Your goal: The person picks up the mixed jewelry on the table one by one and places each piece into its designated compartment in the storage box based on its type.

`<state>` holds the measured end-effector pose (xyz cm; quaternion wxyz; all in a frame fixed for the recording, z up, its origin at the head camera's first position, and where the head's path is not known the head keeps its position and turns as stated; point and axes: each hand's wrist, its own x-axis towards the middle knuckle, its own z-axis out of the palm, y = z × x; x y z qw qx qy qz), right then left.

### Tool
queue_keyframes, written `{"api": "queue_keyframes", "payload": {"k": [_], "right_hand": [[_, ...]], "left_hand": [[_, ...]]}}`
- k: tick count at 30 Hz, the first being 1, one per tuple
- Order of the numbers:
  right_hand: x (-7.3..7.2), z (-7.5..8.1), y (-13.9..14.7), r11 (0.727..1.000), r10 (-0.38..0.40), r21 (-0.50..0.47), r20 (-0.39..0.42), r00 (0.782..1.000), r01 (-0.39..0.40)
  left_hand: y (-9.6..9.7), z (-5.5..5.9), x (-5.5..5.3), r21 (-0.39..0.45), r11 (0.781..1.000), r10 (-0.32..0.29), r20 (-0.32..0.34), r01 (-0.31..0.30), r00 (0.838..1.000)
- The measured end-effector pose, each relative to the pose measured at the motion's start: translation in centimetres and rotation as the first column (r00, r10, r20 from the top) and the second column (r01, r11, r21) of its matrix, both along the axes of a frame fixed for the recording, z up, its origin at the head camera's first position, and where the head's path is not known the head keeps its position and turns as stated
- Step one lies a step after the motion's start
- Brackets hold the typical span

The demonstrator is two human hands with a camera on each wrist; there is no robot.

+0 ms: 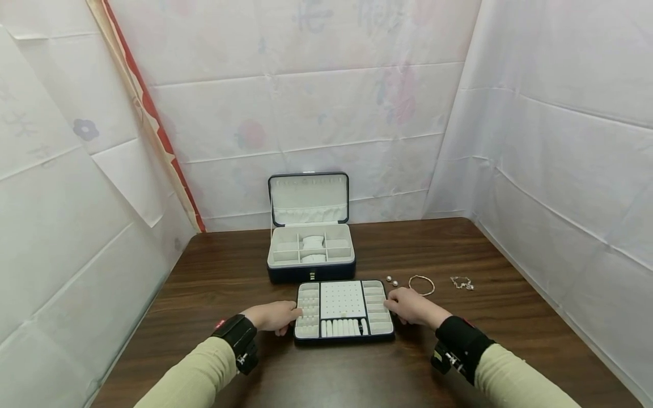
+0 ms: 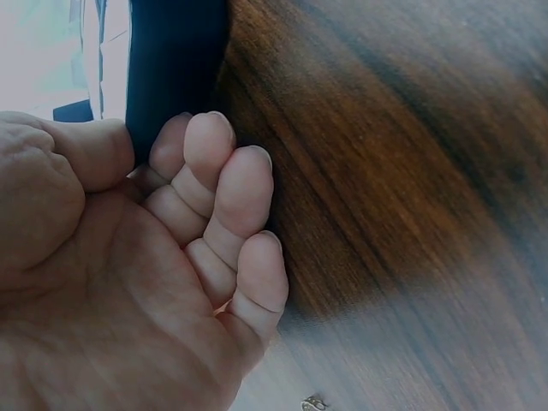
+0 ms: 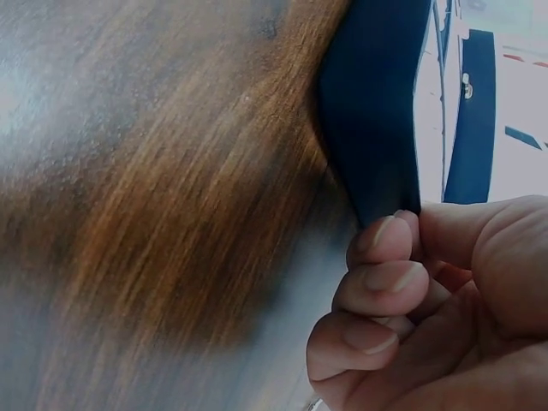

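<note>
White printed sheeting [image 1: 316, 119] drapes the back and sides of a dark wood-grain worktop [image 1: 224, 272], with a red-edged strip [image 1: 153, 116] slanting down toward its back left corner. Near the middle, a person's left hand [image 1: 272, 315] and right hand [image 1: 414, 307] hold a shallow jewelry tray [image 1: 344, 340] from opposite sides. Each grip is a pinch: the thumb lies at the upper rim while curled fingers press against the dark blue outer wall, the right one close to a corner. Whether the tray's underside lies fully on the worktop is hard to tell from these angles.

Inside the tray, a white dotted panel [image 1: 343, 299] fills the upper middle, a row of padded ring rolls [image 1: 336, 327] runs below it, and small compartments line both sides. Black wristbands [image 1: 465, 347] and pale sleeves [image 1: 194, 374] follow behind the hands.

Just beyond the tray's far edge stands a dark blue jewelry box [image 1: 285, 275], its lid [image 1: 308, 198] raised and its pale interior divided into sections, with white cushions [image 1: 313, 242] in the middle ones. Near the right hand lie two pearl-like beads [image 1: 389, 279] and a gold-toned bangle [image 1: 420, 276]; farther right rests a chain bracelet [image 1: 462, 283].
</note>
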<state>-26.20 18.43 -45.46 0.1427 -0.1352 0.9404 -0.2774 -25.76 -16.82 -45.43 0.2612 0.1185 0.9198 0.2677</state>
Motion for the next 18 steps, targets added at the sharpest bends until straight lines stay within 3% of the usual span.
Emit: {"api": "queue_keyframes", "payload": {"k": [3,11,18], "right_hand": [[0.09,0.11,0.03,1.000,0.007,-0.013,0.006,1.000,-0.007],[0.05,0.07,0.14,0.998,0.023,-0.050,0.010,1.000,-0.022],[-0.16,-0.06,0.13,1.000,0.016,-0.027,0.008,1.000,-0.015]], "left_hand": [[0.40,0.83,0.79,0.001,0.999,0.033,-0.003,-0.033,0.999],[0.36,0.84,0.84,0.012,0.999,0.042,-0.012,-0.042,0.999],[0.38,0.81,1.04,0.021,0.998,0.062,-0.029,-0.061,0.998]]}}
